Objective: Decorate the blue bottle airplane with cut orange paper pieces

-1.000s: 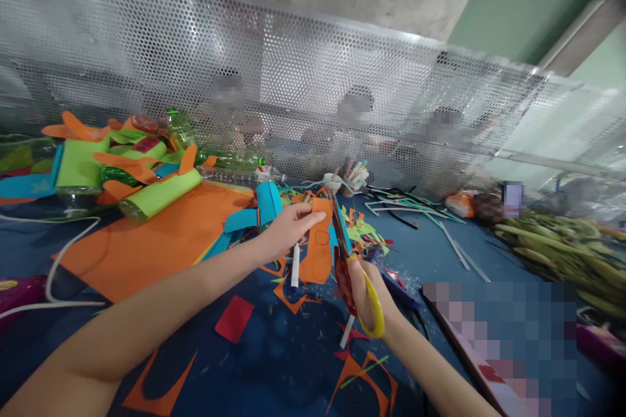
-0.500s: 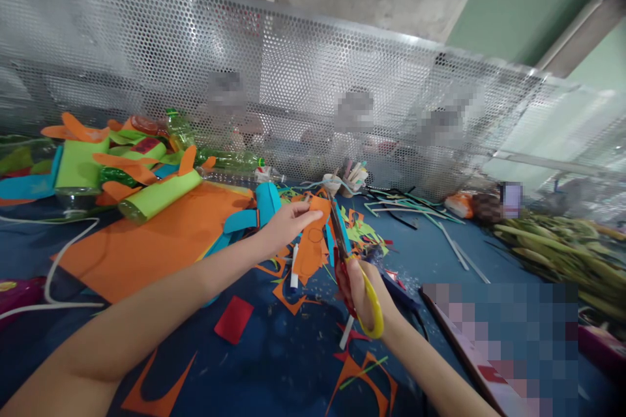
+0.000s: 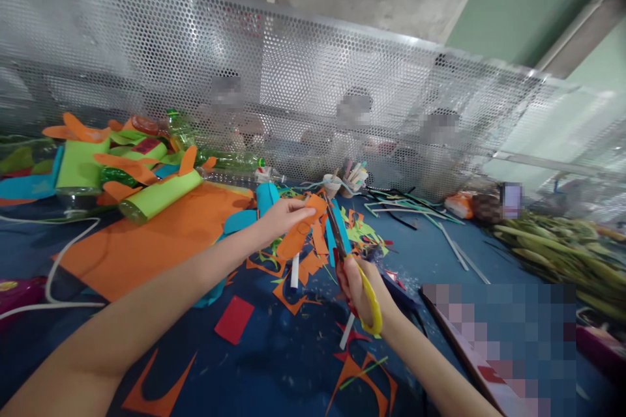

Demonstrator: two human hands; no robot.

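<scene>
My left hand pinches an orange paper piece near its upper end; the piece has rounded ends and a drawn outline on it. In my right hand is a pair of scissors with yellow and red handles, its blades pointing away from me. The blade tips are close to the upper right edge of the orange piece; whether they touch it I cannot tell. Below the hands lie a white marker and orange paper scraps. Blue paper strips lie behind the blades.
Paper-wrapped bottles and a large orange sheet lie at left. Cups of markers stand by the perforated metal screen, with people behind it. Dry leaves are piled right. A red paper square lies in front.
The orange piece has swung left and tilted in my left hand, uncovering scraps beneath it. My left hand has shifted slightly left. The scissors have barely moved.
</scene>
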